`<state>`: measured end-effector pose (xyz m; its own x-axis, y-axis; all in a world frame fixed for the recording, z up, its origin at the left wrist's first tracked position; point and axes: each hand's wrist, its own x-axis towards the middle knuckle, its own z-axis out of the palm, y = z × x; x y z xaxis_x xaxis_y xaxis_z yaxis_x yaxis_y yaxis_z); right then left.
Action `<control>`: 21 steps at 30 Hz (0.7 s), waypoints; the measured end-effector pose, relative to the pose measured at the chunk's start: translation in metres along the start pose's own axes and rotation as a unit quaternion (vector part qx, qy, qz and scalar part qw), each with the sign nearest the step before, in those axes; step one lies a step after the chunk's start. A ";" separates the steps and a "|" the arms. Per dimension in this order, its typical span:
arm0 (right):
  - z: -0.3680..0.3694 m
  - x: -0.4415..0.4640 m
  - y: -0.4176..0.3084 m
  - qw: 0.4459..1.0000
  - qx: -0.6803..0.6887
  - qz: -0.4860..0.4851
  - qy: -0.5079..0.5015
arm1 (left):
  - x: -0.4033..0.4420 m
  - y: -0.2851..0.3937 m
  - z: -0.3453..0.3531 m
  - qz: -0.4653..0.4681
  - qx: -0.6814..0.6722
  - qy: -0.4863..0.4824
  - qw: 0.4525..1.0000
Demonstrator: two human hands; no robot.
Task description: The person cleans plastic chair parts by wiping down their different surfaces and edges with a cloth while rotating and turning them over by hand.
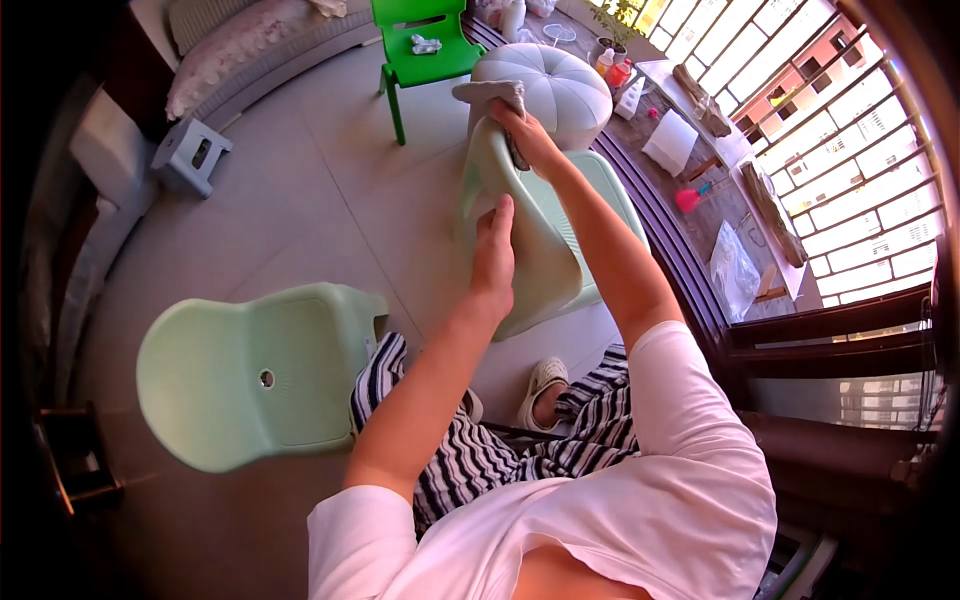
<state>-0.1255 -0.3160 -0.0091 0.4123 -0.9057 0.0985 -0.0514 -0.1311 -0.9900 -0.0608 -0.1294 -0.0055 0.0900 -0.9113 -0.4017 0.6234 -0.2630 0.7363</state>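
A pale green plastic chair [540, 250] stands in front of me with its backrest toward my hands. My right hand [528, 138] is closed on a grey cloth [492, 92], which lies over the top edge of that backrest. Part of the cloth hangs out past the edge to the left. Lower down, my left hand [494, 250] is beside the backrest with fingers stretched upward, holding nothing that I can see. Whether its palm presses on the plastic is hard to tell.
To my left is a second pale green chair [220, 375]. Behind the first chair sits a round white pouf [550, 90]. A bright green chair [430, 55] bears a crumpled white item. A grey step stool [190, 155] stands near the sofa [250, 50]. Barred windows [850, 150] line the right.
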 end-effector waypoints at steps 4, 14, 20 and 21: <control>-0.011 0.006 0.095 0.968 0.189 0.141 0.082 | -0.006 0.008 0.010 0.062 0.065 0.009 0.996; 0.000 -0.047 0.014 0.949 0.271 0.160 0.008 | -0.003 0.009 0.010 0.076 0.038 0.007 0.996; -0.008 -0.142 -0.031 0.972 0.148 0.164 -0.081 | 0.011 0.010 -0.001 0.040 -0.022 -0.008 0.999; -0.017 -0.159 -0.025 0.972 0.151 0.164 -0.074 | 0.017 0.010 -0.006 0.031 -0.015 -0.021 0.999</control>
<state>-0.2048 -0.1757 0.0019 0.5458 -0.8082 -0.2212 0.0585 0.3001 -0.9521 -0.0485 -0.1462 -0.0081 0.0967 -0.9380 -0.3328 0.6412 -0.1970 0.7417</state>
